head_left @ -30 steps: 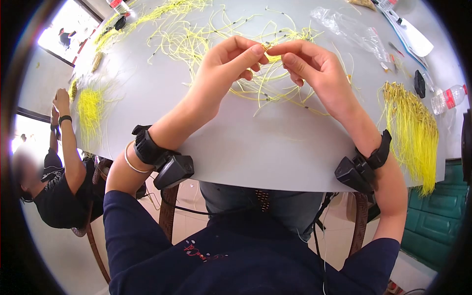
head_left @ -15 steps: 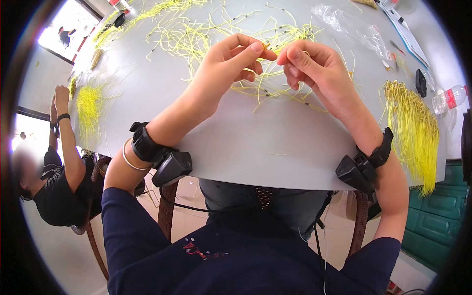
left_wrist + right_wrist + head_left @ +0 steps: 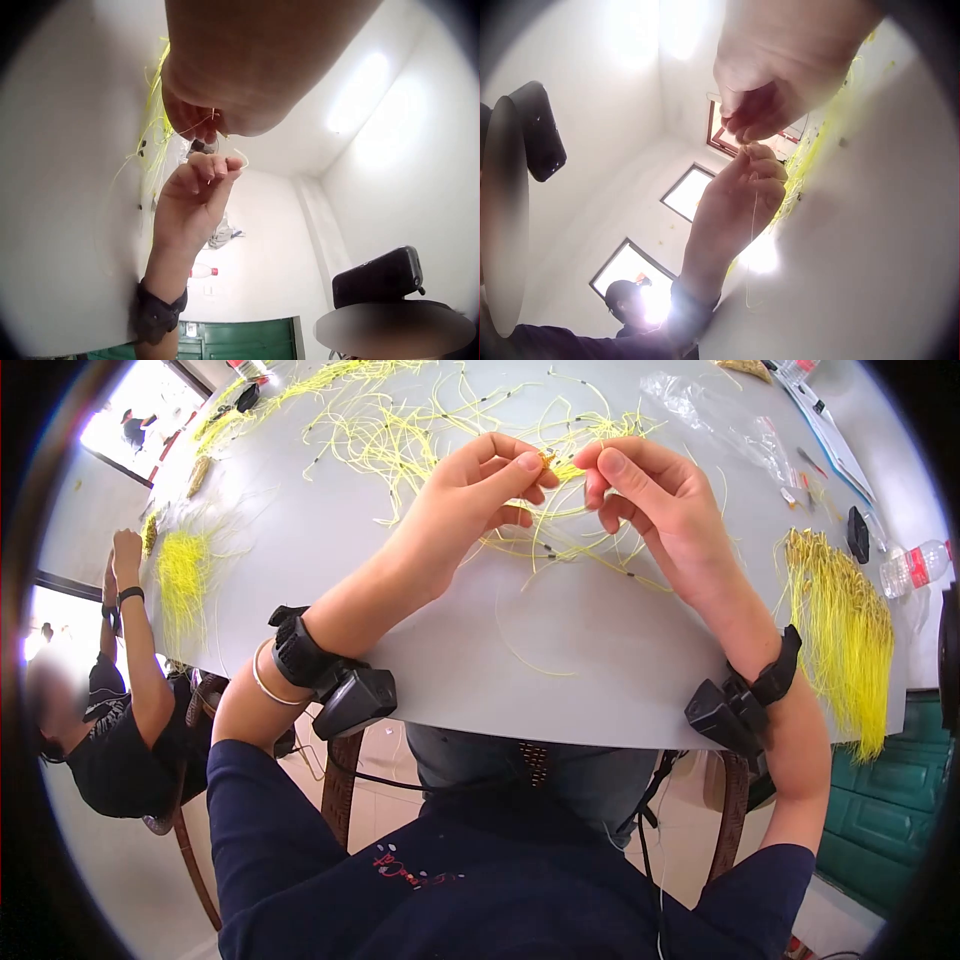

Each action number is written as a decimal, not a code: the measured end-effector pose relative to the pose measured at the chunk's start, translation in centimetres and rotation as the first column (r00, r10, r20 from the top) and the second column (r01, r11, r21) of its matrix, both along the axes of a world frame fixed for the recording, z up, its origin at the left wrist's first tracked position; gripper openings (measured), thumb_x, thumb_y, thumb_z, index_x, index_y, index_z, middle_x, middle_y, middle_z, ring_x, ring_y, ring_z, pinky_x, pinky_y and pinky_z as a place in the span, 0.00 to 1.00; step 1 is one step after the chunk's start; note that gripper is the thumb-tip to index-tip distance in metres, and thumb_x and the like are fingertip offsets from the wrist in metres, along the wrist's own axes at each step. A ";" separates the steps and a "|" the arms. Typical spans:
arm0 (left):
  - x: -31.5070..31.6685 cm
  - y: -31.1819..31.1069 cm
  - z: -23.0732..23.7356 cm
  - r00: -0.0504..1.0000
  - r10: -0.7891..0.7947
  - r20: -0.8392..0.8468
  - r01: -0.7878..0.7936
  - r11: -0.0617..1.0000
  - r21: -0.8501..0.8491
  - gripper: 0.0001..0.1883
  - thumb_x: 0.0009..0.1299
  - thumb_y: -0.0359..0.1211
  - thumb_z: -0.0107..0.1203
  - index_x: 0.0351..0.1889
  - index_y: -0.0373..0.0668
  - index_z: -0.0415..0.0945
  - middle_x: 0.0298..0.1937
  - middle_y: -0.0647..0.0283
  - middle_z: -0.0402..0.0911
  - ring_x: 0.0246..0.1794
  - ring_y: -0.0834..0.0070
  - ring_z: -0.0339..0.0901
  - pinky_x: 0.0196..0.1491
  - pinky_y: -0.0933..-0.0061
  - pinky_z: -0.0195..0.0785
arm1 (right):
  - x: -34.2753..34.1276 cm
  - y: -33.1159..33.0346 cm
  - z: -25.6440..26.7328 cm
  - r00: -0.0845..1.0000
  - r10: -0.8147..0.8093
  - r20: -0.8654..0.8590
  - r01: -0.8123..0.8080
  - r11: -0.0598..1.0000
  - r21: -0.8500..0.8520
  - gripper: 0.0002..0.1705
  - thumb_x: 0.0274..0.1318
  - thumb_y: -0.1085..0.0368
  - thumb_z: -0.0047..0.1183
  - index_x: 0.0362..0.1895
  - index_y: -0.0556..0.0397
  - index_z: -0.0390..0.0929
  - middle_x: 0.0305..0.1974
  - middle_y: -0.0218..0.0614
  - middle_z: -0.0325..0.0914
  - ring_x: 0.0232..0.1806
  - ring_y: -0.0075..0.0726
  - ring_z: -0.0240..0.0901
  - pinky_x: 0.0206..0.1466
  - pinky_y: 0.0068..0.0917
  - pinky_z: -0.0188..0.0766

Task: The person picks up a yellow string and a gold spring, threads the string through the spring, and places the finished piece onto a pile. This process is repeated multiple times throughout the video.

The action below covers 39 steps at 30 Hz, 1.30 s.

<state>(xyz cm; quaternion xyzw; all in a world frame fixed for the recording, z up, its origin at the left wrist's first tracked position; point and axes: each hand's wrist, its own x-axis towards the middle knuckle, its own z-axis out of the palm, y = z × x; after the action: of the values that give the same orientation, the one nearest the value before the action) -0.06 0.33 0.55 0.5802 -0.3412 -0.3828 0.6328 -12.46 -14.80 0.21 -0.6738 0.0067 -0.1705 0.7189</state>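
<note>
Between thumb and forefinger, the left hand pinches a small gold-coloured piece above the table. A thin yellow strand hangs from this hand in the right wrist view. Just to the right, the right hand has its thumb and forefinger tips together; in the left wrist view a short pale strand end shows at the fingertips of that right hand. A small gap separates the two hands. Behind and below them lie tangled yellow strings with small dark pieces on them.
A bundle of yellow strings with gold ends lies at the table's right, by a bottle and a black object. Clear plastic bags lie at the back right. Another yellow bundle is at the left, near another person.
The hands, at first touching at the fingertips, have moved slightly apart. The right hand has shifted a little right, and a thin strand now hangs in front of the left hand over the table.
</note>
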 end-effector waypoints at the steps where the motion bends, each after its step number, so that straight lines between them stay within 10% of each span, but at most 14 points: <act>1: -0.2 0.0 0.2 0.998 0.038 0.054 -0.039 0.999 0.015 0.11 0.71 0.39 0.44 0.40 0.42 0.69 0.37 0.70 0.71 0.40 0.85 0.67 0.45 0.81 0.61 | 0.0 0.1 0.1 0.999 -0.054 0.009 0.054 0.995 -0.089 0.12 0.59 0.60 0.48 0.39 0.55 0.77 0.35 0.32 0.76 0.34 0.19 0.68 0.36 0.16 0.63; 4: 0.5 -0.1 -0.1 0.990 0.040 0.133 -0.042 0.999 0.014 0.12 0.71 0.40 0.44 0.41 0.41 0.70 0.38 0.68 0.72 0.43 0.84 0.67 0.47 0.80 0.61 | 0.8 0.4 -0.4 0.967 -0.135 0.217 0.187 0.953 -0.239 0.11 0.58 0.61 0.49 0.37 0.55 0.78 0.29 0.29 0.77 0.32 0.20 0.69 0.34 0.16 0.65; 13: 0.6 -0.1 -0.1 0.995 0.025 0.101 -0.025 1.000 -0.006 0.15 0.72 0.41 0.42 0.38 0.39 0.72 0.37 0.67 0.73 0.40 0.83 0.67 0.46 0.80 0.61 | 0.2 0.5 0.3 0.990 -0.124 0.065 0.133 0.979 -0.156 0.11 0.60 0.62 0.46 0.34 0.55 0.77 0.21 0.25 0.69 0.23 0.15 0.60 0.27 0.14 0.58; 39: 0.3 -0.1 0.0 0.990 0.038 0.133 -0.037 0.999 -0.010 0.11 0.69 0.40 0.49 0.39 0.42 0.71 0.36 0.68 0.74 0.37 0.86 0.67 0.41 0.84 0.61 | 0.1 0.8 0.3 0.979 -0.138 0.151 0.180 0.934 -0.308 0.07 0.57 0.65 0.50 0.33 0.56 0.77 0.26 0.27 0.74 0.26 0.18 0.67 0.29 0.13 0.62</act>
<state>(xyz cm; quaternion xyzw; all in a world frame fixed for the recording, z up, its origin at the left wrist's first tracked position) 0.24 0.24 0.58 0.6083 -0.3731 -0.3302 0.6178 -12.39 -14.00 0.50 -0.7666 -0.0120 -0.2693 0.5828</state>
